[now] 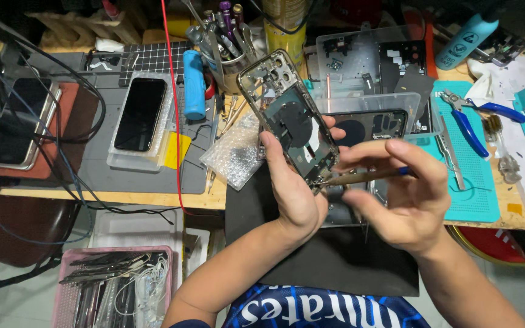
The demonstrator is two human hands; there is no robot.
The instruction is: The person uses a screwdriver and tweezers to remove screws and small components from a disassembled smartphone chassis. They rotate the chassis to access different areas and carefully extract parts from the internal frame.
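My left hand [293, 188] grips an opened phone housing [290, 118], tilted up with its bare inside facing me; a round black coil shows in its middle. My right hand [405, 194] pinches a thin tool with a brownish shaft and blue end [366, 177], its tip touching the lower edge of the housing near my left thumb. Both hands hover over a black mat [335, 261] at the bench's front edge.
A dark phone [139, 113] lies in a clear tray on a grey mat. Another phone [22, 118] lies far left among cables. Blue-handled pliers [472, 118] lie on a teal mat; a tool cup [229, 42], bubble wrap [235, 152], clear parts trays and a pink bin [116, 285] surround them.
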